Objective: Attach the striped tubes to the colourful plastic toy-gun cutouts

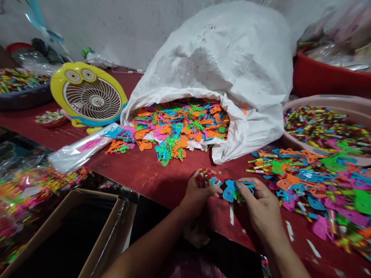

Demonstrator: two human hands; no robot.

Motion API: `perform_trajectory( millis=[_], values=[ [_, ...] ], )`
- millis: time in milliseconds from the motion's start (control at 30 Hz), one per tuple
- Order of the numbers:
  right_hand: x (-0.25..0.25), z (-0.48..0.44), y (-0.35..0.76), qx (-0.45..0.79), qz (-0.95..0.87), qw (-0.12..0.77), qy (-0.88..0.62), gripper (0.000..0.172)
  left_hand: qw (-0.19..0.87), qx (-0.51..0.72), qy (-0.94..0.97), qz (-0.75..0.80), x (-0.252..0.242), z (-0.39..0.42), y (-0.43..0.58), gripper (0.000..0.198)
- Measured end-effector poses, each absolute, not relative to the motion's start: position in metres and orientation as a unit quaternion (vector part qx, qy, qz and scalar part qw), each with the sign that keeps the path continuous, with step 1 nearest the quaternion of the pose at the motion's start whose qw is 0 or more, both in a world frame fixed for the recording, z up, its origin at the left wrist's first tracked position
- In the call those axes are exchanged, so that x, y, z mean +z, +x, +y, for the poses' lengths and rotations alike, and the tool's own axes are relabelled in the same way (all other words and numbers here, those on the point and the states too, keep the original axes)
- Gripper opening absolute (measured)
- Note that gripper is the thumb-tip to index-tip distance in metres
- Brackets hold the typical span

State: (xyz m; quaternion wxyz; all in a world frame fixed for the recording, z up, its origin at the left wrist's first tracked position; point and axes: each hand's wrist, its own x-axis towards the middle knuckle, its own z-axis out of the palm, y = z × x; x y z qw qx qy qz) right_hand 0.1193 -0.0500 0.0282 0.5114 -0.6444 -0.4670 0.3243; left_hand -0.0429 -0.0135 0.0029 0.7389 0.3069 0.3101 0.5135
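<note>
My left hand point(199, 195) is closed round a bundle of small tubes point(205, 175) with dark red ends, held over the front edge of the table. Close beside it, my right hand point(257, 200) pinches a blue plastic piece point(228, 191) with a mesh-like head, and a bit of green shows beneath it. The two hands are slightly apart. Behind them, a white sack point(226, 54) lies with its mouth open, and many orange, blue, green and pink plastic pieces point(185, 123) spill from it onto the red table point(124, 170).
Right of my hands is a heap of plastic pieces and tubes point(319, 185), before a pink basin point(333, 102) of tubes. A red tub point(324, 73) stands behind. To the left are a yellow fan point(95, 96), clear plastic bags point(78, 152) and, lower down, a cardboard box point(110, 220).
</note>
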Motion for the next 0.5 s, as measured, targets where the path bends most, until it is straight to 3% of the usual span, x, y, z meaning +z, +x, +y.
perform_trajectory(
  millis=[500],
  values=[
    [0.030, -0.059, 0.108, 0.245, -0.512, 0.499, -0.655, 0.024, 0.749, 0.509, 0.299, 0.303, 0.006, -0.016, -0.043, 0.042]
  ],
)
